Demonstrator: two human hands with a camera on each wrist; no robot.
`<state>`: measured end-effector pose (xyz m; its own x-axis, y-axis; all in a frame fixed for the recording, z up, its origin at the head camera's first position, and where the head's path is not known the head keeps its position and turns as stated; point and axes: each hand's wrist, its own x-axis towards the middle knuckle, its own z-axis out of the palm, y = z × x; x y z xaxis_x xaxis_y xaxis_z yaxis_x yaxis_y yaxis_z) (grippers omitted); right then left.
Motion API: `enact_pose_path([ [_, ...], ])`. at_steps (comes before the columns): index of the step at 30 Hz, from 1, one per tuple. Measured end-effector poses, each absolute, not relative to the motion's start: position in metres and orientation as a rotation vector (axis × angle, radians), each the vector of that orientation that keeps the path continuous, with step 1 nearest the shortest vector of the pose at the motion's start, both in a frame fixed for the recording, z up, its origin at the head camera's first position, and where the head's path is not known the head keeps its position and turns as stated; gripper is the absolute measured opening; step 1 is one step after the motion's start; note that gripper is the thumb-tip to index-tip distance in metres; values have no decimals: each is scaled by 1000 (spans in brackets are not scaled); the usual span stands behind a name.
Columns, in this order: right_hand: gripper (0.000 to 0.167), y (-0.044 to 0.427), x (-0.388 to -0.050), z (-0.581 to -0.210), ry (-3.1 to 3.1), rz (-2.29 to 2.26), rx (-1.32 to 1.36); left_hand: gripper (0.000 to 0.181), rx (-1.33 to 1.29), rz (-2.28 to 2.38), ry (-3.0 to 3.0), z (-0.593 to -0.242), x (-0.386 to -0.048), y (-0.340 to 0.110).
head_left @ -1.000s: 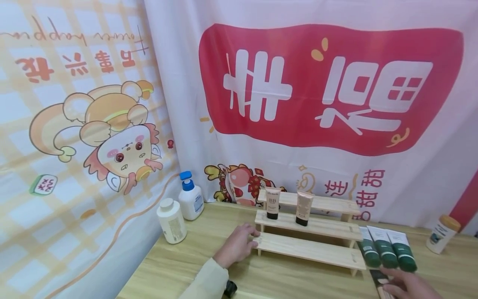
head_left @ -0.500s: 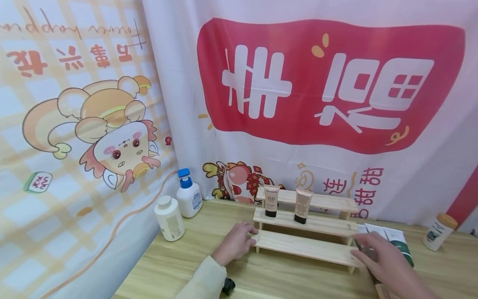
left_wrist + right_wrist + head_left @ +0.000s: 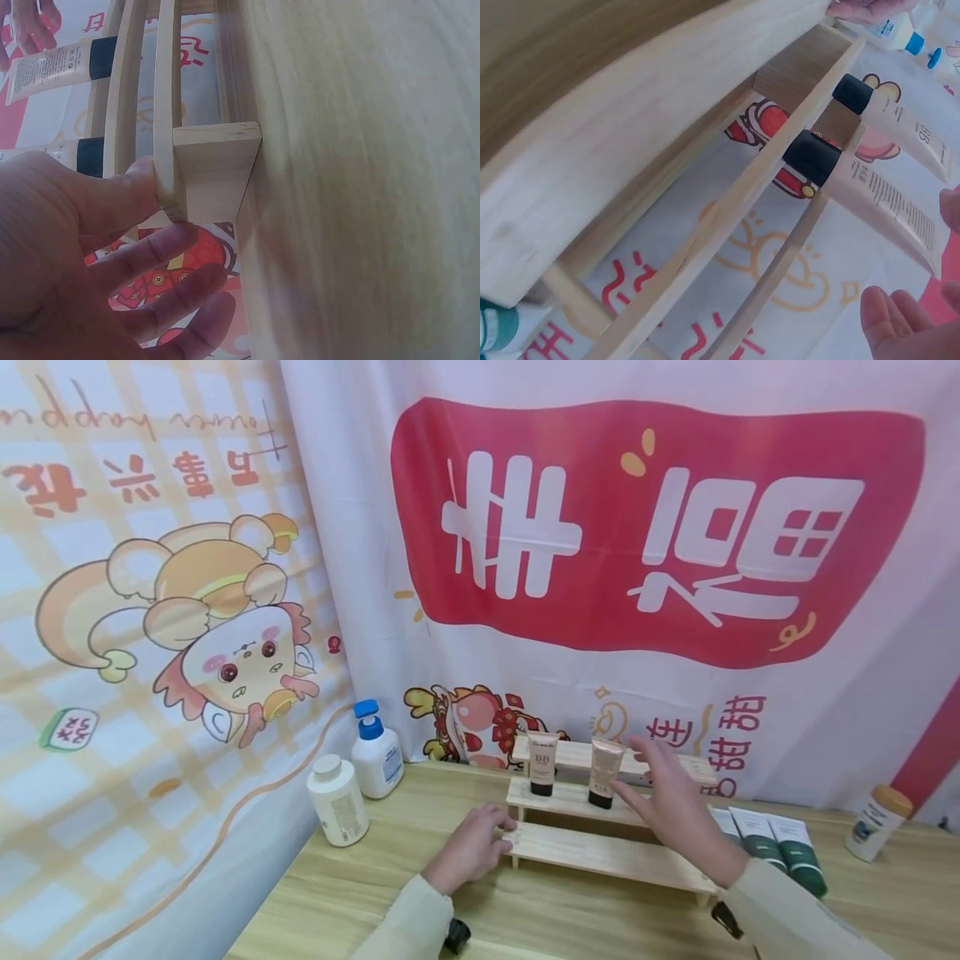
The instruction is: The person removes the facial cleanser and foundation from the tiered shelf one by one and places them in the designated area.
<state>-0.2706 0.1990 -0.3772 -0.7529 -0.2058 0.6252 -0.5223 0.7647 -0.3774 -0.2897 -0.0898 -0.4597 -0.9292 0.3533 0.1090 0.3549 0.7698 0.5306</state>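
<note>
A three-tier wooden display stand (image 3: pixel 600 857) stands on the table. My left hand (image 3: pixel 471 850) pinches the left end of its lowest board (image 3: pixel 169 112) between thumb and index finger, the other fingers free. Two beige BB cream tubes with black caps stand cap-down on the middle tier: the left tube (image 3: pixel 543 763) and the right tube (image 3: pixel 605 770). Close to the right tube, my right hand (image 3: pixel 675 802) reaches over the stand with thumb and fingers apart. In the right wrist view a gap shows between its fingers (image 3: pixel 885 315) and that tube (image 3: pixel 889 206).
Several white-and-green tubes (image 3: pixel 798 856) lie right of the stand. A tan-capped bottle (image 3: pixel 877 822) stands farther right. At left are a white bottle (image 3: pixel 337 802) and a blue pump bottle (image 3: pixel 377 760). Printed cloth (image 3: pixel 510 693) hangs behind.
My right hand has moved from the table beside the green tubes, up and left over the stand to the right BB cream tube. My left hand has stayed at the stand's left end.
</note>
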Motion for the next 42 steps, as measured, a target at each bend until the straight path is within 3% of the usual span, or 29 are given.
enact_pose_path([
  [17,44,188,-283,-390,-2363,806,519,26,-640,-893,-2932,-455,-291,-85],
  [27,56,204,-266,-383,-2298,830,539,27,-626,-873,-2941,-458,-291,-86],
  [42,66,287,-214,-390,-2277,661,437,27,-636,-850,-2923,-467,-294,-91],
])
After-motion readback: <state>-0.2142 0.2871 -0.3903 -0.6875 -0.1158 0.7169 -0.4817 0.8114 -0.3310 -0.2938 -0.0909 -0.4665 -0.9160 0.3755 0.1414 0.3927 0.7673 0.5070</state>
